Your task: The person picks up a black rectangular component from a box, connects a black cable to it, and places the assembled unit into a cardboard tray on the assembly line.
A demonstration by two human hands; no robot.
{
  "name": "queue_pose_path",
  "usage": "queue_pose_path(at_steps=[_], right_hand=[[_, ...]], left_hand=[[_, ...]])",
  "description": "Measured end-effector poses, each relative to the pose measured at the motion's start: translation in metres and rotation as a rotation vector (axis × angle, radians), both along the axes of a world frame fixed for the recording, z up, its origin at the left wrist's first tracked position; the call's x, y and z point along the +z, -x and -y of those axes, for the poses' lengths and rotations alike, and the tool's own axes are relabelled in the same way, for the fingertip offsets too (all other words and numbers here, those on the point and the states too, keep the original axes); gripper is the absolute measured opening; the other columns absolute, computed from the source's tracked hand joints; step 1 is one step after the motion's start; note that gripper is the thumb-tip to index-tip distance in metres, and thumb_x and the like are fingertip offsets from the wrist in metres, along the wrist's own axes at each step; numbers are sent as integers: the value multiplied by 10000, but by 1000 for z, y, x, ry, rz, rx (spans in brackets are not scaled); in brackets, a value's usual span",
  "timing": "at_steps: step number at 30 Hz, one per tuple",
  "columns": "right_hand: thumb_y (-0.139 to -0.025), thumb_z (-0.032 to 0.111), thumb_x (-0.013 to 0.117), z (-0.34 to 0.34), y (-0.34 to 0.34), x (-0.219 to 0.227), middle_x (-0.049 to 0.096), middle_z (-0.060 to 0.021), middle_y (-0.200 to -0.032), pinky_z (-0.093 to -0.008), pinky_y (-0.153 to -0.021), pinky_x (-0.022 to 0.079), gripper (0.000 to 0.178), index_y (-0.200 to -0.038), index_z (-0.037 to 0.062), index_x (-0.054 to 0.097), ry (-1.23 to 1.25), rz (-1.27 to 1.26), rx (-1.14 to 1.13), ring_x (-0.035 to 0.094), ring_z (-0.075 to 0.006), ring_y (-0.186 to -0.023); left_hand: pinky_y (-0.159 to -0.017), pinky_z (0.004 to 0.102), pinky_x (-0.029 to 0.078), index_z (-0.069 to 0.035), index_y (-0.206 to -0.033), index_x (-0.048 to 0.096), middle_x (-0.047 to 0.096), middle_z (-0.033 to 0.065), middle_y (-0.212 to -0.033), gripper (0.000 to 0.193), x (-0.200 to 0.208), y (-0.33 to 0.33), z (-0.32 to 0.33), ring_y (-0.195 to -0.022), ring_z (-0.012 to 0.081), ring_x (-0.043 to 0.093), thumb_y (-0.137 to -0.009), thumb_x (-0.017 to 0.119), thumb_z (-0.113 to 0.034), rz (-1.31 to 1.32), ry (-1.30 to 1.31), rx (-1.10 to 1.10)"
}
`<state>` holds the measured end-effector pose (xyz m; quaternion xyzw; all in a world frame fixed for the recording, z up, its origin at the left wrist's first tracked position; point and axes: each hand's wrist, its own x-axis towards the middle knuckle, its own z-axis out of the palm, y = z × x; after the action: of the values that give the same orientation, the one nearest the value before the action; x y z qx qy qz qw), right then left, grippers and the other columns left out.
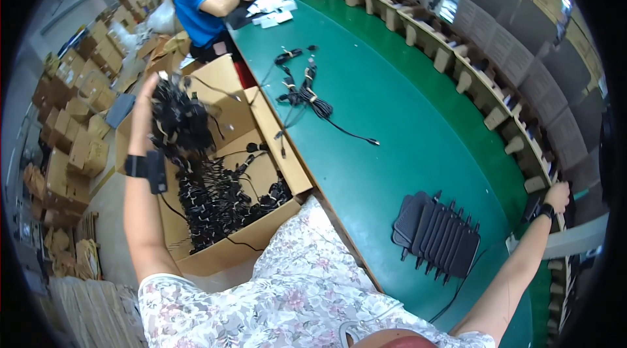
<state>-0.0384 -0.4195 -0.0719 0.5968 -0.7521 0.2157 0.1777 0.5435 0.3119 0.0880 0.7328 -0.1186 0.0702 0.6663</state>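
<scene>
At the far left my left hand (pixel 149 90) is raised above an open cardboard box (pixel 264 181), closed round a thick bunch of black cables (pixel 181 116). The cables hide most of its fingers. Below, many more tied black cables (pixel 212 201) fill much of the box. My right arm reaches out to the far right, where my right hand (pixel 558 198) is at the row of moulded brown trays (pixel 516 145). Its fingers are partly hidden, and I cannot make out what they touch. A row of flat black devices with short stubs (pixel 441 235) stands on the green table (pixel 385 171) between my arms.
Several loose black cables (pixel 307 96) lie on the table's far left part. Grey cartons with raised lids (pixel 503 41) line the right side. A co-worker in a blue shirt (pixel 199 8) works by white pieces (pixel 273 9). Cardboard boxes (pixel 85 142) crowd the left floor.
</scene>
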Motion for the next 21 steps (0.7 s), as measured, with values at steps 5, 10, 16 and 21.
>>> queue_pose_path(at_steps=[5, 10, 16, 21], right_hand=[[-892, 277, 335, -5, -6, -2, 586, -105, -1096, -537, -746, 462, 327, -1095, 137, 550, 95, -51, -20, 567, -367, -975], [-875, 266, 367, -1, 19, -7, 577, -148, -1079, -504, -696, 495, 284, -1020, 121, 565, 136, -133, -64, 590, -365, -913], [-841, 208, 450, -101, -58, 59, 552, -138, -1151, -480, -796, 478, 310, -1119, 127, 560, 341, -200, 193, 540, -343, -1040], [-824, 120, 573, -181, -92, 71, 545, -135, -1108, -365, -897, 405, 275, -1092, 64, 546, 395, 6, 971, 515, -305, -1052]], left_hand=[[-868, 269, 457, -34, -1220, 501, 563, 59, -1142, 351, 59, -48, 58, -1003, 151, 562, -937, 438, -232, 642, -46, -430], [-849, 276, 473, -33, -1184, 521, 579, 66, -1104, 369, 67, -15, 175, -981, 147, 572, -906, 502, -276, 592, 62, -715], [-818, 257, 460, -33, -1124, 548, 592, 47, -1035, 369, 2, 53, 304, -917, 121, 567, -880, 549, -310, -160, 330, -1067], [-728, 218, 414, -57, -972, 591, 584, -17, -880, 360, -90, 88, 347, -794, 81, 524, -823, 624, -383, -61, -98, -758]])
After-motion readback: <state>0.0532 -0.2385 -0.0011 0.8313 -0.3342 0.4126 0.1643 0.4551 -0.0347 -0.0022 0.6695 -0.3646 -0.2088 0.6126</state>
